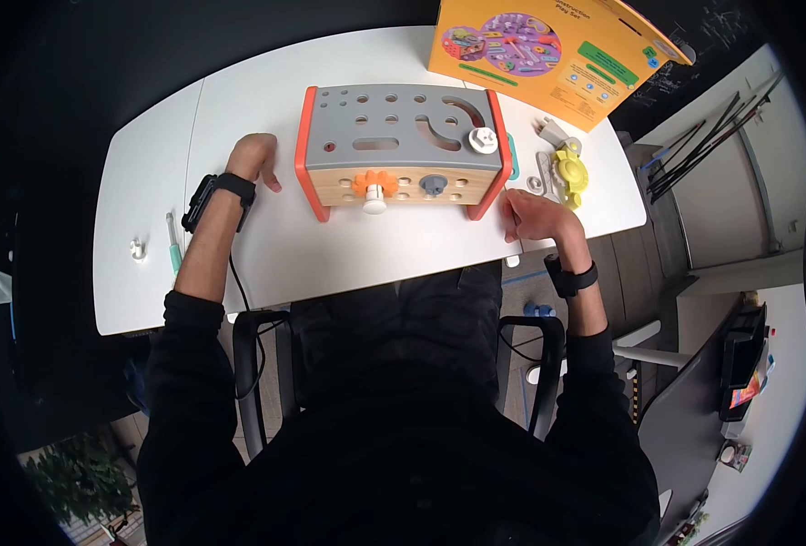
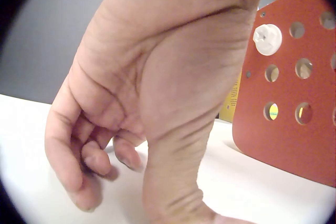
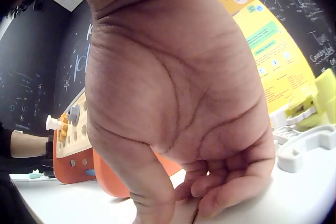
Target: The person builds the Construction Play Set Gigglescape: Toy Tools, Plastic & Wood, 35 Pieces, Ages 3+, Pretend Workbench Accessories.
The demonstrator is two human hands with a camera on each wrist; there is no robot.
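A toy workbench (image 1: 330, 150) stands on the white table between my hands, with a grey perforated top, wooden front and red end panels. An orange gear with a white bolt (image 1: 375, 206) and a grey bolt (image 1: 434, 186) sit in its front; a white knob-like piece (image 1: 483, 140) is on the top right. My left hand (image 1: 253, 156) rests at the table left of the bench, fingers loosely bent and holding nothing, the red end panel (image 2: 283, 140) beside it. By the bench's right front leg, my right hand (image 1: 546, 218) rests on the table, fingers loosely curled, nothing visible in them.
Behind the bench at right stands a large yellow-orange box (image 1: 594, 68). Yellow-green parts (image 1: 569, 175) and a grey slotted link (image 1: 545, 166) lie right of the bench. A teal-handled screwdriver (image 1: 174, 246) and a small white piece (image 1: 138, 250) lie at left.
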